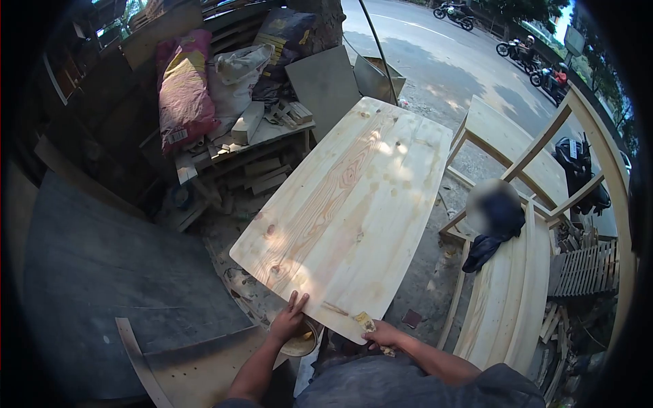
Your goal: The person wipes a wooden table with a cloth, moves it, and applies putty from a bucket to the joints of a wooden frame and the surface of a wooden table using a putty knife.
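A pale wooden tabletop with rounded corners and visible knots lies in front of me, its near end at my body. My left hand rests at the near edge, fingers stretched onto the wood. At the near right corner, my right hand is closed around a yellow-smeared flat scraper, whose end touches the board. Beside it, a brownish smear marks the surface. Partly hidden below my left hand is a round bowl with brownish contents.
Another person in dark clothing is at the right, among wooden frames. Stuffed sacks and wood offcuts lie on a low bench at the left. A large dark sheet leans nearby. Motorcycles are on the road.
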The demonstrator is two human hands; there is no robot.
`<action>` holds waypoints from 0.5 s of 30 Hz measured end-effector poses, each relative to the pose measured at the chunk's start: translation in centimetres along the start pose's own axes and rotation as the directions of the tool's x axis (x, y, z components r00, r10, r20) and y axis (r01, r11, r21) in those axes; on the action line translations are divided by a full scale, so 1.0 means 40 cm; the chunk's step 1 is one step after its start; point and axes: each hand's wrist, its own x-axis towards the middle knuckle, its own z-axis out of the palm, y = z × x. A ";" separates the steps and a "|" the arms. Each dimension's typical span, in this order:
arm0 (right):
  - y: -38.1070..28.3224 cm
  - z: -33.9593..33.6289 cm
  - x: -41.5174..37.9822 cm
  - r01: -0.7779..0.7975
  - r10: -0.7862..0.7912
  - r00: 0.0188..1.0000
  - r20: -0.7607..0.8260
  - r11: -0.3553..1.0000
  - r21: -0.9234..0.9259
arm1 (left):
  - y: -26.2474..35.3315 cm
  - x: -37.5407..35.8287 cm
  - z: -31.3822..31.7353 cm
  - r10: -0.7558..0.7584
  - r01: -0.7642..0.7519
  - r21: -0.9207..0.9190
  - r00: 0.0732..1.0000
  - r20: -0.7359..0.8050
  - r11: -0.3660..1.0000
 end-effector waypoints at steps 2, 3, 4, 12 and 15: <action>-0.035 0.024 -0.001 0.005 -0.006 1.000 -0.005 0.999 -0.052 | -0.013 -0.018 -0.006 -0.036 0.037 0.048 0.999 -0.019 0.998; -0.055 0.034 -0.001 0.012 -0.013 1.000 -0.011 0.997 -0.082 | -0.028 -0.028 0.003 -0.049 0.050 0.091 0.999 -0.012 0.995; -0.060 0.049 0.010 0.071 -0.072 0.997 -0.011 0.994 -0.082 | -0.031 -0.043 0.005 -0.065 0.069 0.114 0.997 -0.037 0.991; -0.197 0.234 0.138 0.263 -0.282 0.950 -0.134 0.954 -0.142 | -0.035 -0.210 -0.106 -0.296 0.302 0.138 0.953 -0.062 0.943; -0.278 0.270 0.168 0.364 -0.381 0.915 -0.128 0.921 -0.142 | -0.012 -0.282 -0.152 -0.376 0.390 0.136 0.919 -0.116 0.911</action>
